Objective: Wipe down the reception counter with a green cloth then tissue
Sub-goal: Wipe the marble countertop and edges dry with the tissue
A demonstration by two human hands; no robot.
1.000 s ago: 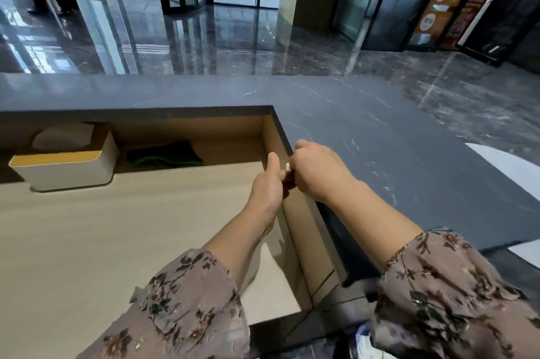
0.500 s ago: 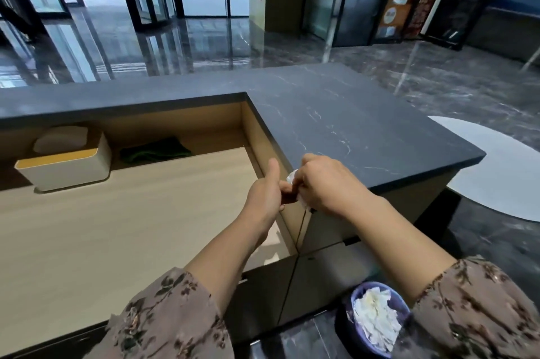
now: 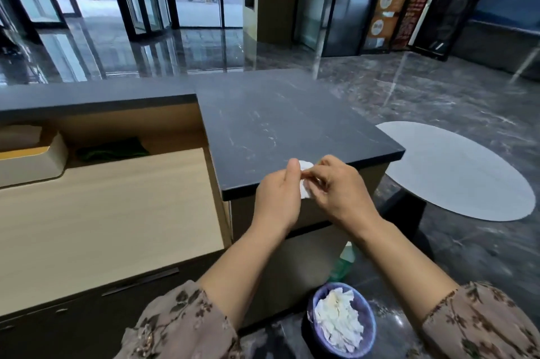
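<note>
Setting: hotel-style lobby, glossy dark floor; the dark marbled bench (image 3: 292,124) ends in a corner.
Tissue: small white crumpled wad (image 3: 305,181), its long axis seemingly running top to bottom, mostly hidden.
Position: between both hands, above the bench's near edge.
Left hand (image 3: 277,198): fingers curled, thumb raised, pinching the tissue.
Right hand (image 3: 342,192): fingertips pinch its other side.
Green cloth (image 3: 114,149): bunched on the lower bench (image 3: 102,212), well apart.
</note>
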